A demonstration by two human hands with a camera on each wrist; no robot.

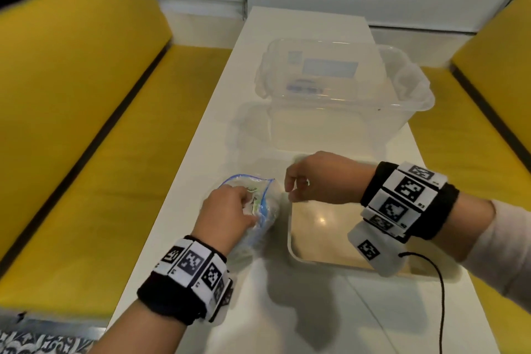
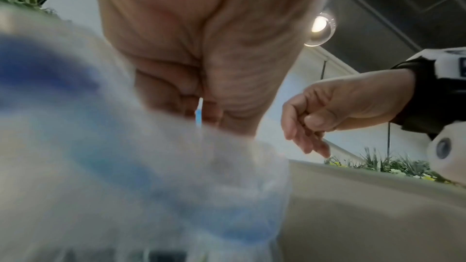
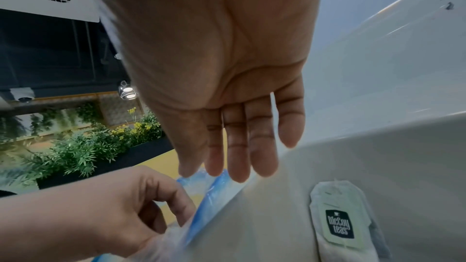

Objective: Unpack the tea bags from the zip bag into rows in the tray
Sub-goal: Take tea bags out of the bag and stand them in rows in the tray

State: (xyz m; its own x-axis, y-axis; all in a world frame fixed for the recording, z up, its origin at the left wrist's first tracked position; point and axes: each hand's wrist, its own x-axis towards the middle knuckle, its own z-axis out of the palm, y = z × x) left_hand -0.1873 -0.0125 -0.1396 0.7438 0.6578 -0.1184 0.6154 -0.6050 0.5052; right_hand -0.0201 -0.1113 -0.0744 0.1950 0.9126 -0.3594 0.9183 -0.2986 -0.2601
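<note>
A clear zip bag [image 1: 268, 198] with a blue seal lies on the white table, left of the tray, with tea bags showing inside its mouth. My left hand [image 1: 227, 210] grips the bag's opened edge; in the left wrist view the fingers [image 2: 176, 95] curl round the blue strip of the zip bag [image 2: 151, 166]. My right hand [image 1: 298, 184] hovers empty over the far left corner of the tray [image 1: 289, 241], close to the bag's mouth, fingers straight [image 3: 239, 146]. One tea bag [image 3: 340, 222] with a dark label lies flat on the tray floor [image 3: 272, 226], hidden in the head view.
A clear plastic tub [image 1: 344, 89] with clip handles stands behind the tray on the narrow white table [image 1: 287, 310]. Yellow benches [image 1: 86, 95] run along both sides. A black cable [image 1: 441, 296] hangs from my right wrist band.
</note>
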